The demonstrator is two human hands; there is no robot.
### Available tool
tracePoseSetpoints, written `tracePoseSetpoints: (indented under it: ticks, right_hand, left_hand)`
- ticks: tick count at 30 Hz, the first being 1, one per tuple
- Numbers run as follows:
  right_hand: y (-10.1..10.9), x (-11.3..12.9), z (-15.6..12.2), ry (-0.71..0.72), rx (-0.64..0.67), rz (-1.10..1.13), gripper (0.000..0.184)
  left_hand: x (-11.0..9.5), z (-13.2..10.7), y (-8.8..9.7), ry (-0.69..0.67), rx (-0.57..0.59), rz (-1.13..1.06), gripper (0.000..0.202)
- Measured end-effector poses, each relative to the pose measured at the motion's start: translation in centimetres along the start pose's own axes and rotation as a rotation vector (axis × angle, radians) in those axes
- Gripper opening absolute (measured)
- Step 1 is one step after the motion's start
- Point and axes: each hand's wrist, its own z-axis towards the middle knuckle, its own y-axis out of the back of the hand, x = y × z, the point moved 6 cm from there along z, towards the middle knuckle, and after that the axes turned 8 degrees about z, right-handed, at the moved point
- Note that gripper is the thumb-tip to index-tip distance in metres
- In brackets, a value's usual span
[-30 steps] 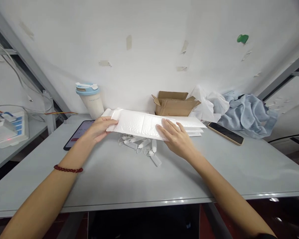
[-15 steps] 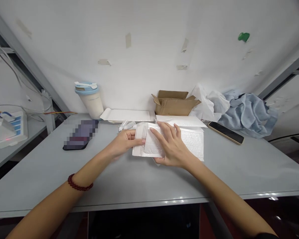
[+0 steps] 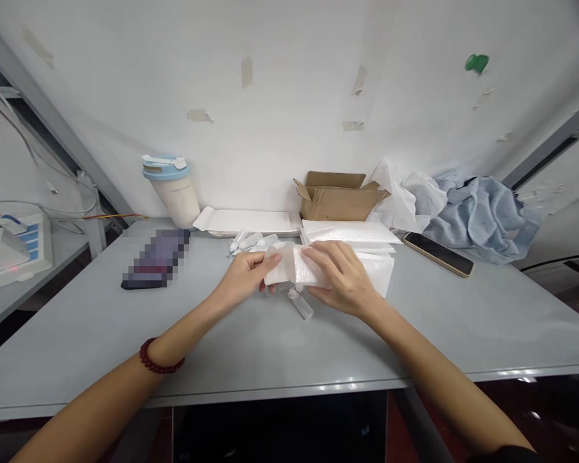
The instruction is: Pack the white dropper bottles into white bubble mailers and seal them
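Observation:
A white bubble mailer (image 3: 311, 272) is held between both hands above the table, tilted so that its flap end faces left. My left hand (image 3: 247, 278) pinches the flap with the thumb on top. My right hand (image 3: 343, 276) wraps round the mailer's body from the right, fingers over its upper edge. Just below the mailer, a small clear plastic tag with a loop (image 3: 302, 305) lies on the table. Several similar clear pieces (image 3: 251, 241) lie behind my left hand. More white mailers (image 3: 351, 232) lie stacked behind and to the right of my right hand.
On the grey table (image 3: 251, 360) stand a blue-lidded cup (image 3: 174, 193) and an open cardboard box (image 3: 341, 200). Flat white mailers (image 3: 251, 222) lie along the wall. Phones (image 3: 438, 254) lie at both sides; blue cloth (image 3: 482, 215) and white plastic bags (image 3: 405, 196) sit back right.
The mailer has been lifted and tilted, its flap end bent open toward the left. The clear tag below it and the pieces behind now show more fully.

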Motion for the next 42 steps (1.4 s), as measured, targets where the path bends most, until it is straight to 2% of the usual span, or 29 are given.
tracePoseSetpoints:
  ticks: [3,5,7,9,12,15,19,21,23,26,29,31,33,35,39,42]
  right_hand:
    - [0.9,-1.6,-0.1,-0.102,-0.051,0.000,0.048]
    - [1.2,-2.7,-0.3,-0.169,-0.053,0.008,0.047]
    - [1.3,-3.4,-0.5,-0.203,-0.056,0.016,0.047]
    - [1.3,-3.8,-0.6,-0.222,-0.052,0.021,0.046]
    - [0.8,-4.0,-0.6,-0.252,-0.013,0.026,0.045]
    - [0.2,-4.0,-0.7,-0.286,0.045,0.036,0.043]
    - [-0.3,-4.0,-0.8,-0.312,0.097,0.056,0.042]
    - [-0.4,-4.0,-0.8,-0.309,0.118,0.064,0.042]
    - [-0.7,-4.0,-0.9,-0.304,0.137,0.073,0.042]
    - [-1.0,-4.0,-0.9,-0.300,0.156,0.091,0.043]
    - [-1.2,-3.8,-0.9,-0.292,0.165,0.099,0.043]
    - [-1.2,-3.7,-0.9,-0.289,0.170,0.106,0.042]
    - [-1.2,-3.5,-0.8,-0.286,0.176,0.124,0.042]
    - [-1.1,-3.1,-0.7,-0.272,0.180,0.155,0.043]
    - [-1.0,-2.1,-0.4,-0.238,0.175,0.231,0.043]
    - [-0.9,-1.7,-0.3,-0.242,0.170,0.250,0.041]
  left_hand:
    - [0.2,0.2,0.2,0.000,0.014,-0.036,0.049]
    - [0.2,0.1,0.2,-0.031,0.014,0.046,0.043]
    - [-0.4,-0.3,-0.3,-0.164,0.023,0.249,0.028]
    - [-1.3,-1.2,-1.6,-0.387,0.069,0.475,0.015]
    - [-1.6,-2.9,-4.2,-0.682,0.200,0.704,0.021]
    - [-0.9,-4.0,-6.0,-0.807,0.303,0.844,0.031]
    - [-0.8,-4.5,-6.6,-0.867,0.327,0.884,0.036]
    - [-1.6,-4.5,-5.9,-0.863,0.297,0.776,0.034]
    - [-2.6,-4.1,-4.5,-0.794,0.208,0.602,0.028]
    - [-3.6,-3.2,-1.5,-0.594,-0.004,0.278,0.025]
    - [-3.5,-2.4,1.3,-0.424,-0.238,0.009,0.027]
    - [-3.0,-2.1,2.7,-0.363,-0.395,-0.075,0.029]
    - [-2.4,-1.8,3.4,-0.326,-0.501,-0.112,0.031]
    - [-1.6,-1.4,3.4,-0.279,-0.530,-0.138,0.032]
    - [-0.2,-1.0,2.0,-0.209,-0.472,-0.126,0.029]
    - [0.0,-1.1,1.1,-0.252,-0.428,0.092,0.020]
